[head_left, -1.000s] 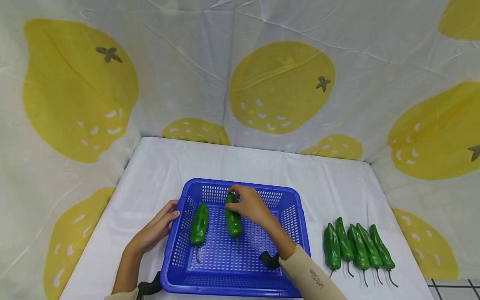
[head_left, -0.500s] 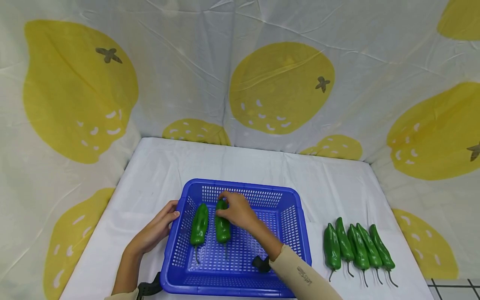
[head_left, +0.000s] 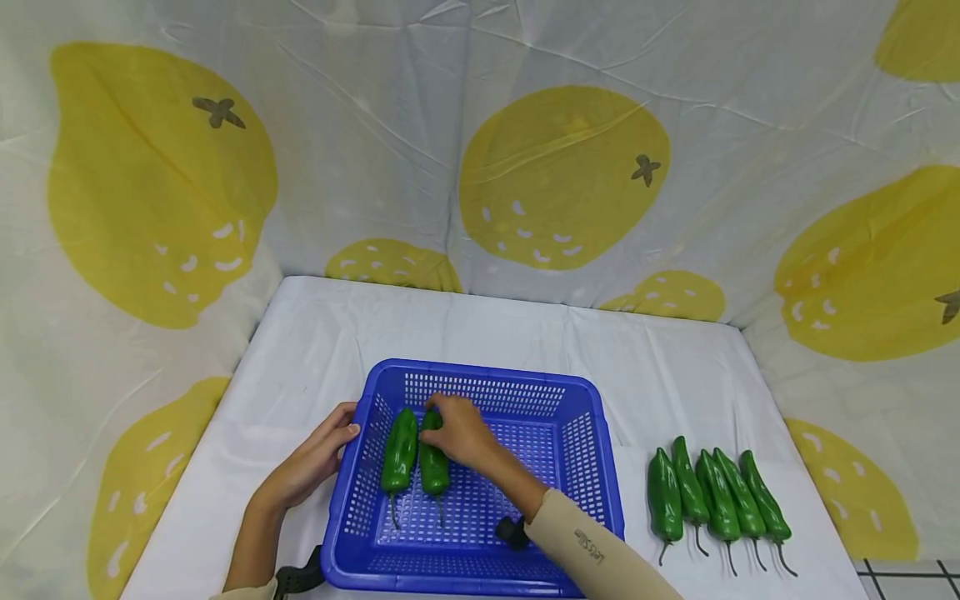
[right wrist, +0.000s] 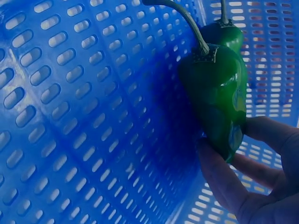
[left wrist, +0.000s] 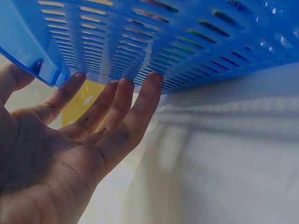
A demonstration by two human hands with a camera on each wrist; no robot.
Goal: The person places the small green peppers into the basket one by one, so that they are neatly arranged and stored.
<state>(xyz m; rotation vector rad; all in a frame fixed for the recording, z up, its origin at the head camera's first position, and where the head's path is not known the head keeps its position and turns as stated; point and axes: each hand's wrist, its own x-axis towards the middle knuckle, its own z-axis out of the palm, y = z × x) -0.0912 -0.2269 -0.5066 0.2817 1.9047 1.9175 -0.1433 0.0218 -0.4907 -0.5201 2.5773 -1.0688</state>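
A blue perforated plastic basket [head_left: 517, 586] stands on the white cloth. Inside it, on the left half, a green pepper [head_left: 400, 450] lies lengthwise with its stem toward me. Just right of that one, my right hand [head_left: 461, 433] pinches the tip end of a second green pepper [head_left: 434, 471]. The right wrist view has this held pepper [right wrist: 217, 88] in front, its curved stem up, the other pepper [right wrist: 222, 35] partly hidden behind. At the basket's left side is my left hand [head_left: 315, 458]; its extended fingers [left wrist: 140, 109] touch the outer wall under the rim.
Several green peppers [head_left: 720, 500] lie in a row on the cloth, right of the basket, stems toward me. A lemon-print curtain [head_left: 360, 167] rises behind and on both sides of the white table [head_left: 315, 333]. Dark straps [head_left: 300, 575] sit at the wrists.
My right hand has moved left across the basket with the pepper in its grip, bringing it close beside the other one. The left hand and the basket have stayed put.
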